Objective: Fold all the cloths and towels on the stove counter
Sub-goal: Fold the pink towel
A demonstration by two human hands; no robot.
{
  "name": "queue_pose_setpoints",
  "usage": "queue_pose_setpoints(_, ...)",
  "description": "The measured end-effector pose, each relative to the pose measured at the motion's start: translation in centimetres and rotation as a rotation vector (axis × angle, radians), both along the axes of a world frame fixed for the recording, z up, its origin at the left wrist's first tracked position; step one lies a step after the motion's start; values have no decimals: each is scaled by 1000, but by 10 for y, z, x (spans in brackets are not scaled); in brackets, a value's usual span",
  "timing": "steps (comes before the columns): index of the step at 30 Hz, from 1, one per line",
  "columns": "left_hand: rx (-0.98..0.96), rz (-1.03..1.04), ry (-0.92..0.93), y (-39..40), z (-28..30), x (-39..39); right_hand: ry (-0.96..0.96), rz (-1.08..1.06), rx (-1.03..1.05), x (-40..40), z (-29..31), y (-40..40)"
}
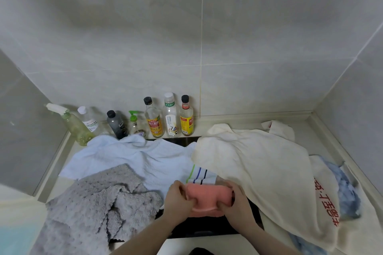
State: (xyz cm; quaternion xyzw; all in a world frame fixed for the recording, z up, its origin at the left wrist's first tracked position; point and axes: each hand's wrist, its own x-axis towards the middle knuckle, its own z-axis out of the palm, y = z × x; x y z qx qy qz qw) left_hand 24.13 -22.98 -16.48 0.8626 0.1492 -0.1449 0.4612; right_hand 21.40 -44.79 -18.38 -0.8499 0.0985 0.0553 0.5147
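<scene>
While both hands work at the near edge of the black stove top (207,229), the left hand (178,198) pinches the left end of a small folded pink cloth (208,196) and the right hand (236,200) pinches its right end. Left of it lies a crumpled grey textured cloth (99,198), and beyond that a pale blue towel (134,155) with a striped end. A large cream towel (259,163) with red lettering spreads to the right. Bottles (153,118) stand along the far tiled wall (186,37).
</scene>
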Motion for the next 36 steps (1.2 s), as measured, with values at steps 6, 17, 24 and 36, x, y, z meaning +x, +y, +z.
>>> queue_pose_setpoints(6, -117, -30, 186, 9, -4, -10, 96, 26, -49, -6, -11, -11)
queue_pose_setpoints(17, -464, 134, 150, 28, 42, -55, 117, 87, 299, -24, 44, 0)
queue_pose_setpoints(24, -619, 281, 113, 48, 75, -84, 197, 118, 482, -27, 71, 31)
queue_pose_setpoints(36, -579, 571, -158, 168, 117, -222, 401, 507, 591, -77, 125, 168)
